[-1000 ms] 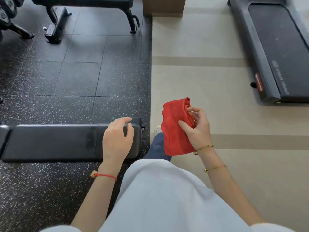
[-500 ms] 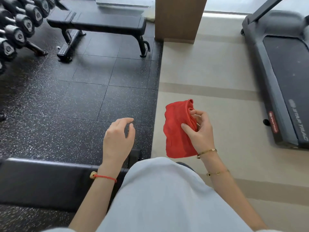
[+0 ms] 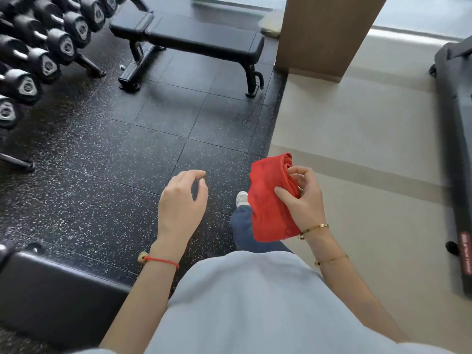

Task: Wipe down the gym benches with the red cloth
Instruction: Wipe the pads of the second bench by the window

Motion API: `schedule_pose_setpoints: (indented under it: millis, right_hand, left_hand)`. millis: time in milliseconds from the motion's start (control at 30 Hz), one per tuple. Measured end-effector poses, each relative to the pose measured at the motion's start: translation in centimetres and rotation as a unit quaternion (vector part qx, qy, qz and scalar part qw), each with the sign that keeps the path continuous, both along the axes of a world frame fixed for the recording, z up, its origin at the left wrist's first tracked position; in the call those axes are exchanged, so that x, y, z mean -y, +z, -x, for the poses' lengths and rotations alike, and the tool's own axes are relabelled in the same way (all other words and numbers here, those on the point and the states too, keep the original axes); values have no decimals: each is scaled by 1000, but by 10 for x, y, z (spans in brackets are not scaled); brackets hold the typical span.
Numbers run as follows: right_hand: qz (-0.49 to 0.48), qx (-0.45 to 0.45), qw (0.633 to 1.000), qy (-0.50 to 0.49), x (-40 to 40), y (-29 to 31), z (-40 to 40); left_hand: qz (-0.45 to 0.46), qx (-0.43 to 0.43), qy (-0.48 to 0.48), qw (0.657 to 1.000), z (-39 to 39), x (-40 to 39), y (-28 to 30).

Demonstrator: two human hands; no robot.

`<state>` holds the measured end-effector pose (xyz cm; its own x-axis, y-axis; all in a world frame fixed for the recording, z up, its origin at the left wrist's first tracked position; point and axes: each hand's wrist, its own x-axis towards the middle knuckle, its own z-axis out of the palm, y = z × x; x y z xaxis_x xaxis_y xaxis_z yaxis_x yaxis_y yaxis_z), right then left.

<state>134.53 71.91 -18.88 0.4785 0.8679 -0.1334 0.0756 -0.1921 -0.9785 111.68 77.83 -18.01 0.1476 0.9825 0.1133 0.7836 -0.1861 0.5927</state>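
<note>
My right hand (image 3: 304,198) holds the folded red cloth (image 3: 270,200) in front of my body, fingers pinching its right edge. Beside it my left hand (image 3: 182,203) hovers in the air with fingers loosely curled and apart, holding nothing. A black padded bench (image 3: 51,297) lies at the lower left, below and behind my left forearm, touching neither hand. A second black bench (image 3: 201,39) stands on its metal legs at the far top centre.
A rack of black dumbbells (image 3: 43,47) fills the upper left. A wooden pillar (image 3: 321,34) stands at the top, right of the far bench. A treadmill (image 3: 457,149) runs along the right edge. Black speckled rubber floor (image 3: 115,154) meets beige flooring (image 3: 357,136).
My left hand has lifted off the near bench. The view has tilted up and moved forward, so the near bench slid to the lower left and the far bench and dumbbells came closer.
</note>
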Motion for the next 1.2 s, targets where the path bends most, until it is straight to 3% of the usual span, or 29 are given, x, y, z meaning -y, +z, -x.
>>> schedule_pose_setpoints:
  millis: [333,567,833,1200]
  right_hand:
    - [-34,-1,998,60,-250,25,-50]
    - [-45,12,995,87,-371,34,-69]
    - [-22,13,998,61,-492,19,-86]
    - [-36,2,999,2,-726,17,-91]
  left_hand:
    - [-11,3,45,999,-47,-220,25]
    - [-12,3,57,998,-70,-333,30]
    - [-7,6,44,999,-87,-463,20]
    - [-21,6,-18,1000,-100,-713,25]
